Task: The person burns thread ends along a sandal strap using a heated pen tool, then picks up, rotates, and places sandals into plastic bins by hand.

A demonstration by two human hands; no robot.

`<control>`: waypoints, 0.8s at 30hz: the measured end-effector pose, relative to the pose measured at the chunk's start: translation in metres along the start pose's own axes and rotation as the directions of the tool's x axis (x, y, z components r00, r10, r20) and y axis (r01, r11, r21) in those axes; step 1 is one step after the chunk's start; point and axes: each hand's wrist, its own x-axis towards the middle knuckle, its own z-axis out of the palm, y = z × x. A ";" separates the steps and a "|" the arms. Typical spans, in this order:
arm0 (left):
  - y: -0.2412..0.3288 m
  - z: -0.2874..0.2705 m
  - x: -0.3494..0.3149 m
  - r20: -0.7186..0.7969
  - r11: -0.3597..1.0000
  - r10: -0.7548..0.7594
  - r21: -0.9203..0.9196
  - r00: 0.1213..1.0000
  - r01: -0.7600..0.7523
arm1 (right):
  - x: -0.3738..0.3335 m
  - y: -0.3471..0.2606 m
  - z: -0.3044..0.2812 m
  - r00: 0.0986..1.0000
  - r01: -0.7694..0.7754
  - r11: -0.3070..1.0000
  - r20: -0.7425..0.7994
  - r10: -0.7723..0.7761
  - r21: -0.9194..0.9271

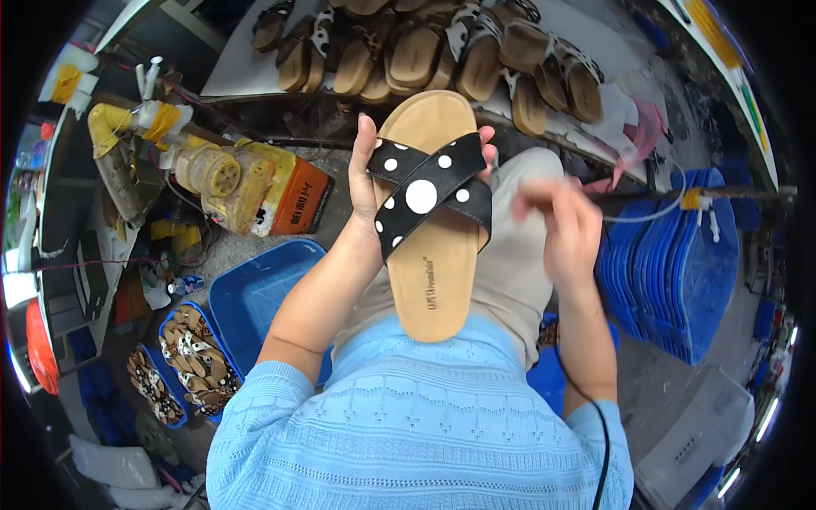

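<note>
head | left hand [365, 185]: cupping sandal [432, 223] | right hand [568, 228]: half-curled, apart

Before the cross-strap sandal [422, 197] in our left hand [365, 189], more sandals [416, 64] lie on the worktable [238, 75]; at our left sits a tub [265, 279], sandal-filled bins [178, 420] further left; at our right, stacked tubs [659, 276].

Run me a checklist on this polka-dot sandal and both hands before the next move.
1. Sandal held: ok, the left hand has its thumb at one edge and fingertips at the other.
2. Straps crossed over the footbed: ok.
3. Footbed facing the wearer's camera: ok.
4. Right hand steadying the sandal: not ok, it is apart, off to the right.
5. Right grip free: cannot tell, fingers blurred.
6. Underside clean: cannot tell, hidden.
</note>
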 end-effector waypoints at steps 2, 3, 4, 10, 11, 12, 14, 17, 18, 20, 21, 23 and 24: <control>-0.014 0.001 0.000 0.005 0.994 -0.080 0.072 0.997 0.079 | 0.033 -0.003 0.001 0.995 -0.029 0.987 -0.100 0.013 -0.160; -0.020 0.001 -0.001 -0.049 0.986 -0.125 0.108 0.991 0.129 | 0.044 -0.008 0.002 0.993 -0.119 0.990 -0.029 0.117 -0.079; -0.028 0.003 -0.001 -0.073 0.981 -0.173 0.078 0.982 0.178 | 0.055 -0.007 -0.007 0.984 -0.122 0.971 0.100 0.145 -0.207; -0.042 -0.022 0.000 -0.309 0.929 -0.298 0.122 0.903 0.348 | 0.058 0.005 -0.026 0.927 -0.358 0.905 0.030 0.375 -0.230; -0.038 -0.032 -0.008 -0.318 0.926 -0.325 0.083 0.891 0.368 | 0.056 0.005 -0.034 0.923 -0.381 0.921 -0.088 0.375 -0.074; -0.033 -0.041 -0.016 -0.326 0.922 -0.352 0.043 0.877 0.385 | 0.052 0.007 -0.044 0.899 -0.379 0.921 -0.202 0.389 0.086; -0.025 -0.047 -0.035 -0.337 0.882 -0.372 0.161 0.865 0.442 | 0.045 0.016 -0.073 0.853 -0.435 0.889 -0.250 0.457 0.143; -0.023 -0.044 -0.054 -0.355 0.923 -0.279 0.158 0.892 0.351 | 0.024 0.021 -0.097 0.789 -0.551 0.811 -0.192 0.583 0.199; -0.022 -0.046 -0.057 -0.355 0.921 -0.284 0.156 0.890 0.357 | 0.018 0.023 -0.100 0.767 -0.563 0.780 -0.181 0.616 0.274; -0.024 -0.049 -0.061 -0.287 0.941 -0.274 0.120 0.918 0.318 | 0.004 0.028 -0.107 0.739 -0.572 0.742 -0.171 0.651 0.350; -0.026 -0.045 -0.060 -0.330 0.938 -0.248 0.152 0.911 0.311 | -0.001 0.031 -0.111 0.741 -0.561 0.735 -0.166 0.651 0.379; -0.028 -0.042 -0.059 -0.268 0.948 -0.274 0.085 0.923 0.306 | -0.010 0.032 -0.116 0.737 -0.545 0.720 -0.164 0.656 0.430; -0.028 -0.037 -0.058 -0.203 0.954 -0.290 0.022 0.935 0.300 | -0.014 0.032 -0.118 0.737 -0.545 0.718 -0.162 0.657 0.433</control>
